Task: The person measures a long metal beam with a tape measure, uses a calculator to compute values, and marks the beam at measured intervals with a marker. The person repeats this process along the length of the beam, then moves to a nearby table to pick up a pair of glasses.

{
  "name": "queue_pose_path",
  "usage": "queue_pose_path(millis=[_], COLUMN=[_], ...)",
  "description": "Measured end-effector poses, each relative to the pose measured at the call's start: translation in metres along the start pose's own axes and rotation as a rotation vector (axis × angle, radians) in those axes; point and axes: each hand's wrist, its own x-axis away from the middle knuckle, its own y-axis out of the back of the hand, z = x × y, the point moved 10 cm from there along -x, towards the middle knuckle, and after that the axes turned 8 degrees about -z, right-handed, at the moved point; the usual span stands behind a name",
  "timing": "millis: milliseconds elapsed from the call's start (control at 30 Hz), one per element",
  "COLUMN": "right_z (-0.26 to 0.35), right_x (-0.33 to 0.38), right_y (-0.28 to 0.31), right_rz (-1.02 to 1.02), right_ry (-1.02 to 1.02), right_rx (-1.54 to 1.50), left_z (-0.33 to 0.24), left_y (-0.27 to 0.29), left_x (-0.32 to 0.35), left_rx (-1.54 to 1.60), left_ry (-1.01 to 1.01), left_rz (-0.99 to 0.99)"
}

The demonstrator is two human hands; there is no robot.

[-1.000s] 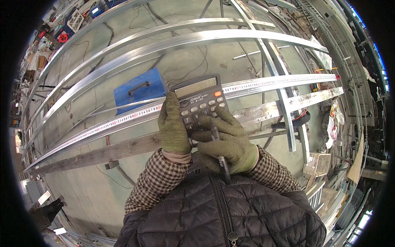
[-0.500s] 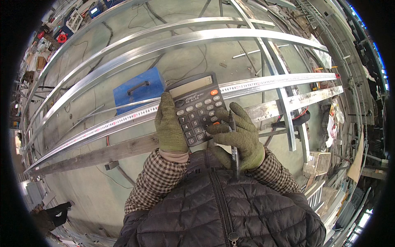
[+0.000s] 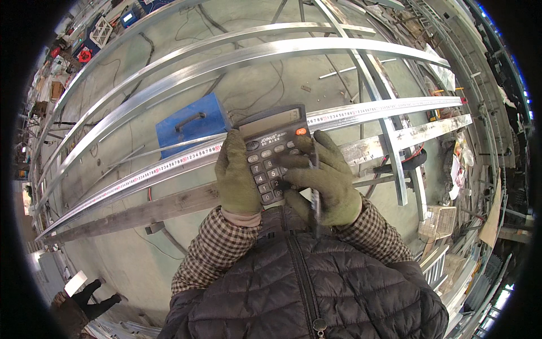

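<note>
My left hand (image 3: 237, 175), in a green knit glove, grips the left side of a dark grey calculator (image 3: 265, 148), tilted up toward me. Digits stand on its display. Over the keypad's right side reaches my right hand (image 3: 330, 189), gloved alike, its bent fingers covering several keys. Whether a fingertip presses a key cannot be made out. A dark pen (image 3: 316, 198), blurred, is held between the fingers of that hand. Behind the calculator a measuring tape (image 3: 169, 165) lies stretched along a long metal bar (image 3: 361, 116).
A blue box with a handle (image 3: 192, 125) stands just beyond the tape. More silvery bars (image 3: 254, 53) run across, with crossing bars (image 3: 389, 147) at the right. A wire basket (image 3: 437, 222) sits at the lower right. Another person's legs (image 3: 93, 299) show at the lower left.
My right hand has moved left over the keys with the pen. Digits now show on the display. At the lower left, the other person has shifted right and a pale panel shows there.
</note>
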Motion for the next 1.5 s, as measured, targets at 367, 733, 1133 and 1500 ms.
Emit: queue_pose_path(millis=[367,733,1133,1500], right_z=[-0.033,-0.044,-0.079,-0.123], right_x=[0.038,0.055,0.051,0.073], right_y=[0.032,0.055,0.07,0.064], right_rz=[-0.167,-0.081,-0.046,-0.194], right_ry=[-0.185,-0.044,-0.082,-0.297], right_rx=[-0.083,-0.031,-0.208,-0.377], left_z=[0.012,0.029,0.048,0.053], left_y=[-0.003,-0.013,-0.01,0.011], left_x=[-0.01,-0.021,-0.011,-0.026], left_rx=[0.034,0.062,0.076,-0.009], left_ry=[0.059,0.03,0.007,0.034], left_rz=[-0.045,-0.047,-0.144,-0.167])
